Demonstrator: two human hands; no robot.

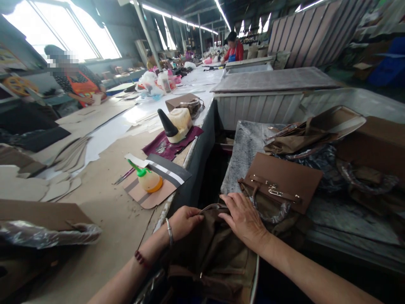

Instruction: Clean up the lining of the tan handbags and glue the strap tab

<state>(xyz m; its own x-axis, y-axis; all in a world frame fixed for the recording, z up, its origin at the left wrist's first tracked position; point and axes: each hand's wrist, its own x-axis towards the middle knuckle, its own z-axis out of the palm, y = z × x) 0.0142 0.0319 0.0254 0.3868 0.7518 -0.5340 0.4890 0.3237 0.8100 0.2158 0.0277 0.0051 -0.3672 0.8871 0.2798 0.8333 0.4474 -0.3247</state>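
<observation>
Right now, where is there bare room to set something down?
The brown bench top is bare between the orange glue bottle and the plastic-wrapped board. The grey slab is bare beyond the brown bag flap. Crowded: the dark brown bag under the left hand and right hand, and the heap of bags at right.

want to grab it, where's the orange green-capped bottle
Head view, left side: the bottle sits on a card piece near the table edge, just beyond the left hand gripping the bag.

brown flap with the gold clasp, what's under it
A plastic-wrapped handle and olive-brown bag fabric poke out beneath the brown flap, beside the right hand. The rest underneath is covered.
</observation>
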